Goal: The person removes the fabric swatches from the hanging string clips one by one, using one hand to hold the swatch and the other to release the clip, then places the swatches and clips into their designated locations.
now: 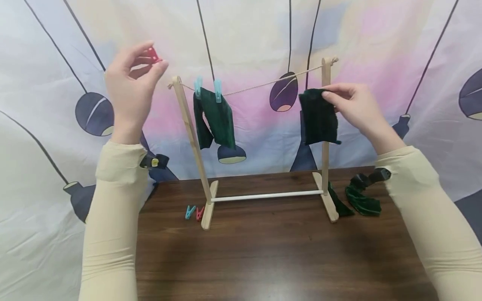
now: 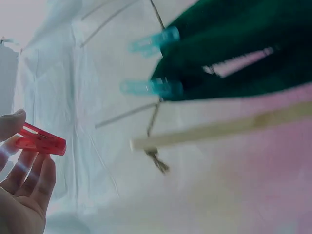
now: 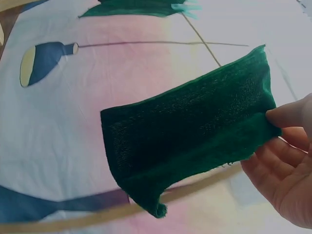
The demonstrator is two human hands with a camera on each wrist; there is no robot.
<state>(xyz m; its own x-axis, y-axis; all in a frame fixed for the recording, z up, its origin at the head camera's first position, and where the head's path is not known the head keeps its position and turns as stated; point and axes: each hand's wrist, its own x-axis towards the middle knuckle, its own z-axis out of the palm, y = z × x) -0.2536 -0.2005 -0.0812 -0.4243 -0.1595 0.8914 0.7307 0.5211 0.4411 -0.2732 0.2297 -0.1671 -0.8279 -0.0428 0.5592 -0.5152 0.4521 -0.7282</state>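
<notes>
Raised at the upper left, my left hand pinches a red clothespin between thumb and fingers. My right hand grips the top right corner of a dark green velvet cloth piece, which hangs down in front of the rack's right post. In the right wrist view the same cloth spreads out from the fingertips, one lower corner curled. Green doll-size trousers hang near the left end of the rope line, held by two light blue clothespins.
A wooden rack with a left post, a right post and a white crossbar stands on the brown table. One blue clothespin and one red clothespin lie by its left foot. More green cloth lies beyond the right foot.
</notes>
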